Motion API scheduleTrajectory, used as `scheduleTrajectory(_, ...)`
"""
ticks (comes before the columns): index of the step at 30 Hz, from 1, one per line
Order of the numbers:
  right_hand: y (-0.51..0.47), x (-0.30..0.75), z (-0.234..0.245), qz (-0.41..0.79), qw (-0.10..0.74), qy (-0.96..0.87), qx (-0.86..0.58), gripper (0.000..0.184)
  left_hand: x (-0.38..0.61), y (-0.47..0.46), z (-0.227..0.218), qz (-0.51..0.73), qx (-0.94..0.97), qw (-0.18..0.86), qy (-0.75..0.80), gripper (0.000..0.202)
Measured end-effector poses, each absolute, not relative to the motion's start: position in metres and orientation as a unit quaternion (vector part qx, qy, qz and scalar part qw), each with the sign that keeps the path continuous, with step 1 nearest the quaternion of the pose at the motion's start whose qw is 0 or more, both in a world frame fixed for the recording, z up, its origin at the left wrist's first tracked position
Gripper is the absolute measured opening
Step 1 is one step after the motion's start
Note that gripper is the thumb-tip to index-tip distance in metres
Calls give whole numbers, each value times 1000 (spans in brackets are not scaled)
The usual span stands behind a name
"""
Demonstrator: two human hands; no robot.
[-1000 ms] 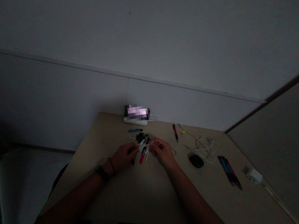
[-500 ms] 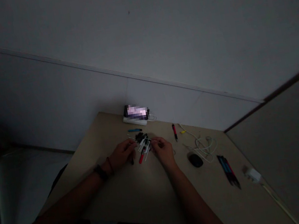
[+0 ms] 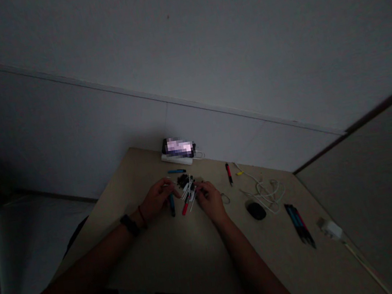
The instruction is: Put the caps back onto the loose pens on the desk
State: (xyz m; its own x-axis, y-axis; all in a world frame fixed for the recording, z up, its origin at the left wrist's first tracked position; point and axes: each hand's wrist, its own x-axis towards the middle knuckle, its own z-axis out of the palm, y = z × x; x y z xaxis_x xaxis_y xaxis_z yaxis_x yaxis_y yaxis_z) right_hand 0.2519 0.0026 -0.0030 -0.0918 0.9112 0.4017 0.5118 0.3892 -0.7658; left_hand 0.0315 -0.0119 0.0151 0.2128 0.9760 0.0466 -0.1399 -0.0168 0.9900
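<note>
- I saw slim white sticks [image 3: 187,192] and black pieces [image 3: 182,181] heaped loosely.
- The left hand [image 3: 157,198] curled at left, the right hand [image 3: 211,200] at right (whether grasping, I couldn't tell).

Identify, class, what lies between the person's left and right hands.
The head view shows thin white sticks, small black pieces and a red piece between the left hand and right hand.
</note>
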Motion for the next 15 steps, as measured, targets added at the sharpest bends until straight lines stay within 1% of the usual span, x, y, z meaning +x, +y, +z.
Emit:
scheduleTrajectory(3,1,251,-1,237,450,-692,-512,24,31,-10,13,491,499,600,387,39)
scheduleTrajectory(5,-1,248,2,279,448,-684,-504,22,30,-9,13,497,484,615,375,38)
scheduleTrajectory(10,-10,238,10,442,419,-654,-448,34,29,-11,15,506,455,654,330,37)
scheduleTrajectory(12,-12,235,13,476,417,-638,-440,35,29,-12,15,510,448,662,319,35)
scheduleTrajectory(15,-13,233,17,492,424,-620,-441,35,29,-12,13,509,450,665,311,34)
